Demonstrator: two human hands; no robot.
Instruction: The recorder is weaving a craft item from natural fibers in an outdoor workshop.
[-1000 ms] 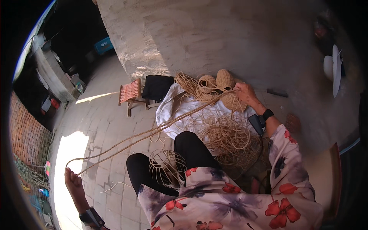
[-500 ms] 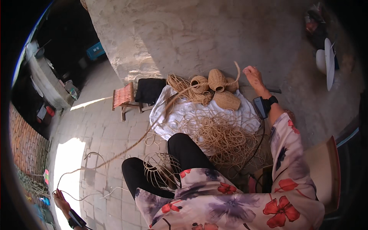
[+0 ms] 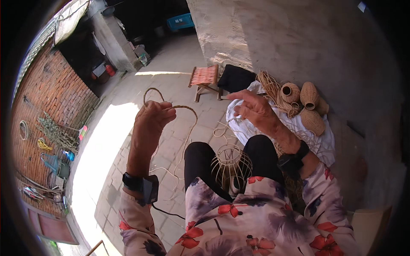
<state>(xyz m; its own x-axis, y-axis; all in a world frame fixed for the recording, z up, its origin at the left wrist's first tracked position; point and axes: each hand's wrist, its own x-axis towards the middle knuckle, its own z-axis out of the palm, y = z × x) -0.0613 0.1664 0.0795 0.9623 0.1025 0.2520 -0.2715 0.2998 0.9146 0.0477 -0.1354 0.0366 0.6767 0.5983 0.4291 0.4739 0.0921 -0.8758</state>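
Note:
Raised over my left side, my left hand (image 3: 151,117) is closed in a pinch on a thin brown cord (image 3: 194,117). The cord makes a small loop above my fingers, and its other part curves right and hangs toward the paving. To the right, my right hand (image 3: 254,113) hovers with fingers apart and nothing visible in it. Between my knees sits a round, cage-like frame of pale thin ribs (image 3: 230,157). Small woven vessels (image 3: 308,94) and a coiled bundle of cord (image 3: 268,83) lie on a white sheet (image 3: 326,147) beyond my right hand.
A folding stool with a red-striped seat (image 3: 204,75) and a black cushion-like item (image 3: 237,78) stand ahead. A plastered wall (image 3: 299,38) rises behind the vessels. A brick wall (image 3: 64,89) with dry branches (image 3: 57,130) against it runs along the left.
My left hand has come up and inward from the far lower left, still holding cord. My right hand has moved left from beside the vessels. The view has turned left.

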